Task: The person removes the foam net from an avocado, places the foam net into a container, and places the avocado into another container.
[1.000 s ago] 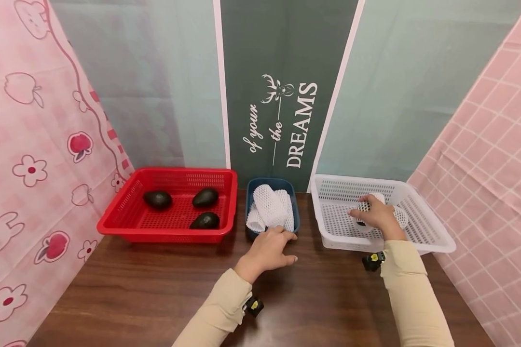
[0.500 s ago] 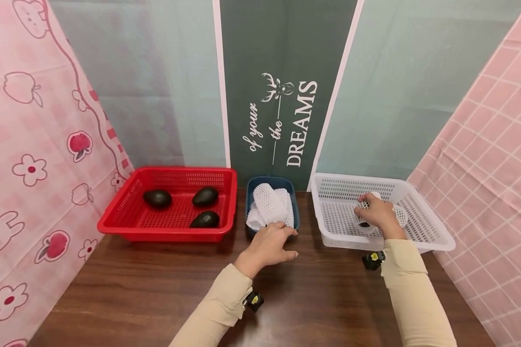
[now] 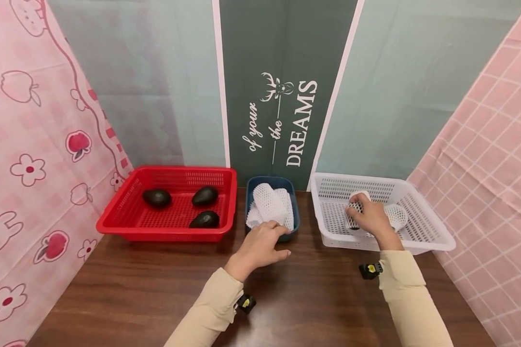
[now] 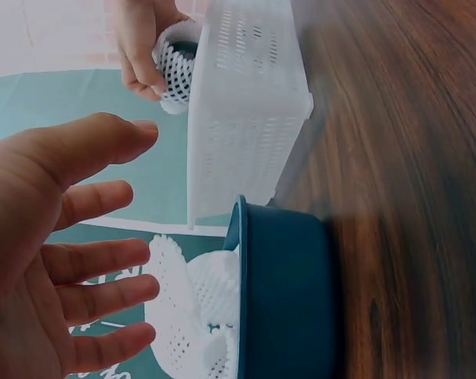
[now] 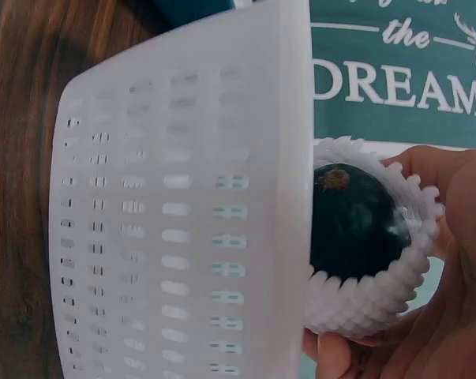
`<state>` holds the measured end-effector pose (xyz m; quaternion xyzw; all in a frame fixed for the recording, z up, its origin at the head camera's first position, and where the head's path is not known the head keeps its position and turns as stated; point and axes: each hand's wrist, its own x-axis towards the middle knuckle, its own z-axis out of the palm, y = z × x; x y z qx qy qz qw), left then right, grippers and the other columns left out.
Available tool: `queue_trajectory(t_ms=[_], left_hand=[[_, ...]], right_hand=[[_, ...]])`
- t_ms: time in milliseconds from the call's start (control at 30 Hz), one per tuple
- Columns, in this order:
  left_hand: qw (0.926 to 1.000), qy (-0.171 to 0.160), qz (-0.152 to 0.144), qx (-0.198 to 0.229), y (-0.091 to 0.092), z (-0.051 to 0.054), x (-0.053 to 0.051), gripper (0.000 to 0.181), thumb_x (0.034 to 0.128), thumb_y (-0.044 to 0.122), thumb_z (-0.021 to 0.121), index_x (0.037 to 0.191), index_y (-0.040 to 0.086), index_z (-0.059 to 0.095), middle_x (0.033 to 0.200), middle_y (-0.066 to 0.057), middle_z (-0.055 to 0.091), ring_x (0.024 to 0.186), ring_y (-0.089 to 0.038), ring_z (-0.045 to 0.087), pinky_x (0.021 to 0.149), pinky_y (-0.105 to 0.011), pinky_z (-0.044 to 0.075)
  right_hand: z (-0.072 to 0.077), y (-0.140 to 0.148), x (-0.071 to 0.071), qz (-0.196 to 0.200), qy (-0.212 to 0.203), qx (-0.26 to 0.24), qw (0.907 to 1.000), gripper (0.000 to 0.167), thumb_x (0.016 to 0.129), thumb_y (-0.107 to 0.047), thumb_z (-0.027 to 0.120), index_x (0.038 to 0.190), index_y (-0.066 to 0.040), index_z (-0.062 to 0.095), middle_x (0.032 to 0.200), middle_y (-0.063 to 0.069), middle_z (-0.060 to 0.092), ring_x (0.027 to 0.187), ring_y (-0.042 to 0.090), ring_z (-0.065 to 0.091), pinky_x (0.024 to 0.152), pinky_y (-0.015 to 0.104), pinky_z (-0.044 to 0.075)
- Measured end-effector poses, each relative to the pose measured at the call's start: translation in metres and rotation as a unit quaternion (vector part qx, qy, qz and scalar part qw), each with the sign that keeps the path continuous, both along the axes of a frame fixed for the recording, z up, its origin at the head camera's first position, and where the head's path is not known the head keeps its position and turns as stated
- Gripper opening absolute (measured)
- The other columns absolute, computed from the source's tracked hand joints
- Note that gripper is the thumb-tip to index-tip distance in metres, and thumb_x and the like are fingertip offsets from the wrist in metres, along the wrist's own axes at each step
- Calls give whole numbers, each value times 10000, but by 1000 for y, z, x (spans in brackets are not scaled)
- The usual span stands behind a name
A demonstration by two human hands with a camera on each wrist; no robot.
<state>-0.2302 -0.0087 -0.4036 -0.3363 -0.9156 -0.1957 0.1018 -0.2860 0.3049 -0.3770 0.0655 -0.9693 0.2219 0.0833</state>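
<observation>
My right hand (image 3: 372, 218) grips an avocado (image 5: 361, 225) in a white foam net sleeve (image 3: 352, 210) over the white basket (image 3: 430, 244). The avocado's dark stem end shows at the sleeve's opening in the right wrist view. Another sleeved piece (image 3: 397, 216) lies in that basket, beside my right hand. With fingers extended and nothing in them, my left hand (image 3: 261, 246) is at the near rim of the blue bin (image 4: 289, 292). Several loose foam net sleeves (image 3: 269, 202) are heaped in the bin; whether my fingertips touch them I cannot tell.
A red basket (image 3: 167, 235) stands at the left with three bare avocados (image 3: 205, 220) in it. All three containers sit in a row on the brown wooden table (image 3: 312, 299), against a green cloth backdrop (image 3: 265, 43). Pink cloths (image 3: 490, 144) close off both sides.
My right hand has shifted left inside the white basket, bringing the sleeved avocado along. The other sleeved piece now shows more fully. My left hand has drawn slightly left.
</observation>
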Motion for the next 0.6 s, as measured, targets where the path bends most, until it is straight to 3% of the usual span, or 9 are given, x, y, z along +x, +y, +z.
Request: queue_trajectory(t_ms=[200, 333, 467, 600], left_hand=[[9999, 88, 94, 48, -10, -3, 1, 431, 778, 363, 720, 1142, 142, 652, 1036, -28, 601, 933, -185, 561, 790, -377, 467], [9998, 22, 178, 61, -18, -8, 1, 434, 775, 373, 721, 1139, 147, 653, 1050, -26, 603, 951, -182, 559, 791, -403, 460], [9996, 49, 257, 108, -27, -11, 1, 439, 767, 375, 730, 1132, 143, 653, 1049, -20, 606, 959, -171, 553, 786, -389, 464], [9993, 173, 268, 203, -34, -14, 2, 439, 757, 367, 741, 1118, 133, 657, 1008, -16, 598, 919, -170, 551, 752, -370, 468]], right_hand=[[3, -8, 6, 225, 89, 268, 9993, 288, 852, -184, 583, 1109, -79, 503, 668, 171, 526, 583, 281, 425, 569, 423, 366], [7, -14, 11, 296, 85, 251, 9992, 415, 832, -200, 623, 1203, -84, 477, 867, 280, 558, 761, 388, 493, 608, 488, 394], [11, -21, 13, 288, 182, 19, 9994, 648, 775, -218, 690, 1343, -106, 397, 1076, 345, 488, 945, 446, 470, 686, 565, 399], [13, -27, 15, 338, 334, -133, 9988, 863, 685, -189, 749, 1401, -16, 299, 1211, 354, 420, 1056, 456, 431, 817, 603, 369]])
